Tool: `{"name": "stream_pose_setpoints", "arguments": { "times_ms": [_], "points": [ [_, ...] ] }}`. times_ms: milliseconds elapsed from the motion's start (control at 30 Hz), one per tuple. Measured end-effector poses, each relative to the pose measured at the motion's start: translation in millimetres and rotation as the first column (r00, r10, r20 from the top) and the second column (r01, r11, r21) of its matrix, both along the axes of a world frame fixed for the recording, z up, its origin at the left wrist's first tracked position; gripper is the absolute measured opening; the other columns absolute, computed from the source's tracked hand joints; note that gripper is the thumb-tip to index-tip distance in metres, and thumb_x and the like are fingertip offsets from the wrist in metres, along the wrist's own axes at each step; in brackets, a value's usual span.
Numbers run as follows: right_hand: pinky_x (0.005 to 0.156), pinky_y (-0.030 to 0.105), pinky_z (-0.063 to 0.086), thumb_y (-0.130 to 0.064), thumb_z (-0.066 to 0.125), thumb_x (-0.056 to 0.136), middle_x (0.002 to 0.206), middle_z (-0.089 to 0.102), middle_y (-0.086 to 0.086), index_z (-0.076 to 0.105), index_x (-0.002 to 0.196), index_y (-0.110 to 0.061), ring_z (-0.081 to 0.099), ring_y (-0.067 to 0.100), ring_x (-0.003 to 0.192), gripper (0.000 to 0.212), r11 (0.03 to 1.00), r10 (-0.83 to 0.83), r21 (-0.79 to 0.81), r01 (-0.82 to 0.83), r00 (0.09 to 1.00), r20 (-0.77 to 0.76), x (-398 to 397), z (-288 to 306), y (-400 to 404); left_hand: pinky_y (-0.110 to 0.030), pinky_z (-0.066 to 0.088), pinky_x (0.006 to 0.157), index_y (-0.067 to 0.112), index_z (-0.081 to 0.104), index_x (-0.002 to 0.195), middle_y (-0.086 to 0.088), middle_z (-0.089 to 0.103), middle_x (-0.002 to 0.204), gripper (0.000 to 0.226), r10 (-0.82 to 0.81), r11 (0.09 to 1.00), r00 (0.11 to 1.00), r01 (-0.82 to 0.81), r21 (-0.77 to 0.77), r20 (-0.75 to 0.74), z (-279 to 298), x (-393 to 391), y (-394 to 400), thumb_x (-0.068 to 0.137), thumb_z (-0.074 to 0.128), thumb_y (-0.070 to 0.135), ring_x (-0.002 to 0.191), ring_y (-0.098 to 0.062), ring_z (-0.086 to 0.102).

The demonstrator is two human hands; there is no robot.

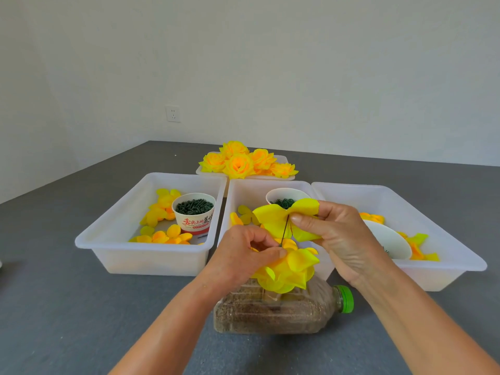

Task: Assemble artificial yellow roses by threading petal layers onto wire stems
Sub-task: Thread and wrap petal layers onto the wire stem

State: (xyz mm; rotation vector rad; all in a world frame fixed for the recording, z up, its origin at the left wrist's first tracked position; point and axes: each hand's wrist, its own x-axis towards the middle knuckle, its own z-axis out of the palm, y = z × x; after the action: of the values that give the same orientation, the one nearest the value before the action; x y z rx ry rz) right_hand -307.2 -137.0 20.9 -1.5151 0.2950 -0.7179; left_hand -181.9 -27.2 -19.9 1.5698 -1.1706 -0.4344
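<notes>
Where the thin dark wire (pixel 284 230) passes through the centre of the flat petal layer (pixel 287 218), it runs on a slant, its upper end at the layer and its lower end down and to the left at the stacked petals (pixel 286 269) already gathered on it. The layer therefore lies above and slightly right of the stack, apart from it, with bare wire between the two; the wire's long axis is the line along which, by judgement, the layer must slide down and leftward to seat. The right hand (pixel 339 239) pinches the layer, thumb on its near face beside the wire and fingers curled over its far right edge, so it is the nearer hand to the piece that must travel. The left hand (pixel 244 253) has its fingers curled, thumb and forefinger closed on the wire just above the stack, steadying the lower end. Both are held over the near edge of the middle tray (pixel 235 207), above a lying bottle (pixel 276 312) with a green cap. Behind the layer a cup (pixel 278 194) of dark rings stands in that tray; the left tray (pixel 113 228) holds loose petals and a printed cup (pixel 193 212) of dark pieces; the right tray (pixel 438 239) holds petals and a tipped white cup. Finished roses (pixel 240 162) lie on a far tray.
</notes>
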Motion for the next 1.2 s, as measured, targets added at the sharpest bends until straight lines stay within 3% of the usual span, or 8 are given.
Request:
{"name": "stream_pose_setpoints", "arguments": {
  "times_ms": [200,367,467,600,767,933,1100,1200],
  "points": [
    [0.076,0.041,0.057,-0.021,0.073,0.053,0.084,0.074,0.009,0.077,0.072,-0.018,0.07,0.026,0.079,0.021,0.998,-0.024,0.051,0.026,0.999,-0.039,1.3,-2.2,-2.5,-0.033,0.05,0.074,0.022,0.069,0.068,0.0,0.067,0.076,0.011,-0.013,1.0,1.0,0.013,-0.009,0.005,1.7,-0.9,0.7,0.077,0.074,0.018,0.076,-0.011,0.059],
    [0.062,0.019,0.056,-0.006,0.074,0.058,0.072,0.074,-0.004,0.073,0.067,-0.023,0.069,0.009,0.069,0.02,0.983,-0.084,-0.161,0.084,0.996,0.008,-0.6,0.2,0.6,-0.027,0.049,0.07,0.026,0.069,0.066,0.011,0.065,0.069,0.014,-0.015,1.0,1.0,0.015,-0.007,0.016,1.3,-0.1,-0.2,0.077,0.074,0.019,0.071,-0.005,0.057],
    [0.07,0.012,0.052,0.008,0.071,0.071,0.074,0.072,-0.017,0.071,0.072,-0.029,0.068,0.001,0.076,0.037,0.868,-0.176,-0.462,0.183,0.983,0.06,-2.9,0.0,1.6,-0.026,0.049,0.07,0.026,0.07,0.066,0.012,0.065,0.067,0.013,-0.016,1.0,1.0,0.016,-0.006,0.009,0.2,0.4,-0.1,0.077,0.074,0.02,0.072,-0.004,0.057],
    [0.08,0.014,0.05,0.014,0.069,0.072,0.086,0.067,-0.01,0.074,0.081,-0.011,0.063,0.005,0.087,0.028,0.577,-0.216,-0.762,0.293,0.955,0.203,-3.8,-0.1,1.6,-0.018,0.047,0.065,0.028,0.069,0.063,0.015,0.066,0.064,0.017,-0.019,1.0,1.0,0.019,0.001,0.007,0.1,0.2,0.4,0.078,0.073,0.019,0.067,-0.001,0.057],
    [0.08,0.011,0.048,0.009,0.073,0.071,0.087,0.066,-0.013,0.071,0.086,-0.018,0.062,0.001,0.087,0.03,0.622,-0.239,-0.709,0.333,0.942,0.234,-0.9,-1.4,4.2,-0.024,0.052,0.069,0.024,0.072,0.069,0.007,0.071,0.072,0.01,-0.009,1.0,1.0,0.01,0.006,-0.01,-0.2,0.3,-0.1,0.078,0.074,0.02,0.072,-0.005,0.061],
    [0.08,0.017,0.051,0.011,0.07,0.074,0.088,0.068,-0.002,0.075,0.084,-0.005,0.061,0.007,0.088,0.019,0.526,-0.274,-0.784,0.329,0.939,0.21,-3.5,-4.8,2.3,-0.014,0.047,0.064,0.034,0.066,0.057,0.017,0.065,0.064,0.027,0.016,1.0,0.999,-0.016,-0.013,0.035,-2.0,1.6,-0.3,0.076,0.074,0.017,0.068,0.002,0.057],
    [0.076,0.031,0.054,-0.002,0.063,0.077,0.085,0.072,0.007,0.074,0.086,-0.004,0.067,0.02,0.081,0.014,0.367,-0.224,-0.886,0.284,0.951,0.212,-6.7,-4.0,4.9,-0.018,0.048,0.067,0.029,0.064,0.062,0.011,0.062,0.069,0.027,0.032,0.999,0.996,-0.031,-0.004,0.084,-2.5,1.6,-0.7,0.078,0.07,0.009,0.071,-0.003,0.057],
    [0.079,0.016,0.05,-0.005,0.068,0.077,0.087,0.071,-0.001,0.073,0.09,-0.007,0.063,0.007,0.085,0.014,0.476,-0.206,-0.838,0.268,0.96,0.19,-7.5,-4.7,3.1,-0.017,0.048,0.067,0.029,0.065,0.064,0.009,0.064,0.072,0.024,0.031,0.999,0.996,-0.031,0.004,0.087,-2.8,1.9,-0.1,0.079,0.07,0.01,0.071,-0.002,0.058]
  ]
}}
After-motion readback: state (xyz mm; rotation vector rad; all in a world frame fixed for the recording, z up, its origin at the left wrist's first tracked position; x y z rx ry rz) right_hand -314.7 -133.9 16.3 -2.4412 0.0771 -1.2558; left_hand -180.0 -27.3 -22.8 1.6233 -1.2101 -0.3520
